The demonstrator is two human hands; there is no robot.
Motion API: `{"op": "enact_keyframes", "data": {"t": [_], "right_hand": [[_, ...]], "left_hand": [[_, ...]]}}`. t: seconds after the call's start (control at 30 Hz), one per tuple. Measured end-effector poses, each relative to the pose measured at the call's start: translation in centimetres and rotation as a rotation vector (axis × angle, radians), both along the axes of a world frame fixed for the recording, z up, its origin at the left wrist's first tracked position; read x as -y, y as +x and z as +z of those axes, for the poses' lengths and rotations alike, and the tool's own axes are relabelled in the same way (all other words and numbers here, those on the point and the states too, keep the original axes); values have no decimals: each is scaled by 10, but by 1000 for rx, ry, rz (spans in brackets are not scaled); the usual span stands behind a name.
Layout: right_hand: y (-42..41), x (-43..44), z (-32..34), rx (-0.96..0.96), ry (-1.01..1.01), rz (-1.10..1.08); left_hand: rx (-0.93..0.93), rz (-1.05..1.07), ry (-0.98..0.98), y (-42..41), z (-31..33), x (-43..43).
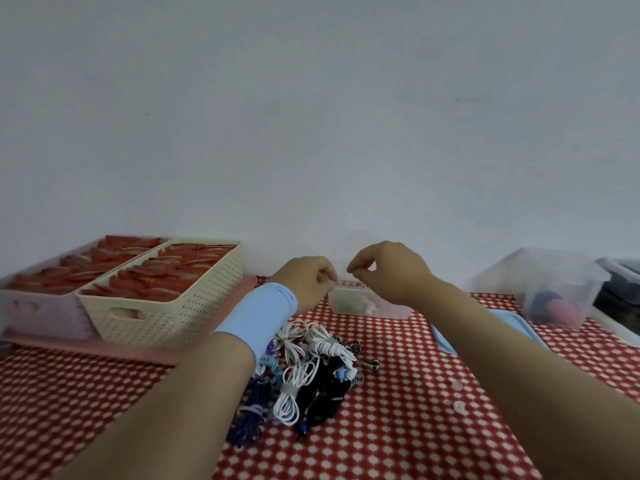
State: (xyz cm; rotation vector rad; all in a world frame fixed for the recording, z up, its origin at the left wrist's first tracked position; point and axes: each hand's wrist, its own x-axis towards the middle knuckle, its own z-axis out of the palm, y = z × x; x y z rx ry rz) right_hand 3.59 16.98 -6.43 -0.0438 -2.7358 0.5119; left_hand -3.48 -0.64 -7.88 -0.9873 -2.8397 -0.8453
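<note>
I note layout from remote seat. Worktop (398,445) runs back to wall (311,133). Far left: tray (138,353) on worktop, two filled baskets on it side by side, outer basket (41,313) left of inner basket (166,317). Centre: cable pile (308,368) on worktop. Behind pile, near wall: small tub (349,299). Left grip (308,278) and right grip (388,271) side by side above tub, apart. Right of pile: flat lid (446,341), partly behind right forearm. Discs (459,407) before lid. Far right: bin (554,289); second bin (620,299) beyond it.
</note>
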Motion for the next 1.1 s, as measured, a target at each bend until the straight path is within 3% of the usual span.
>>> {"op": "enact_keyframes", "data": {"t": [0.1, 0.3, 0.43, 0.6, 0.73, 0.97, 1.1], "right_hand": [[19, 22, 0, 171, -130, 177], [44, 54, -17, 394, -15, 145], [50, 60, -20, 346, -27, 135], [46, 66, -12, 174, -268, 129], [46, 74, -5, 132, -347, 193], [58, 72, 7, 179, -677, 232], [71, 60, 11, 228, -816, 288]], "left_hand": [[-4, -30, -104, 23, 0, 14], [32, -24, -169, 53, -3, 42], [72, -8, -124, 61, -4, 60], [94, -43, -20, 63, 2, 70], [63, 6, 133, 61, 11, 76], [293, 11, 465, 72, 31, 83], [378, 8, 510, 81, 38, 76]]}}
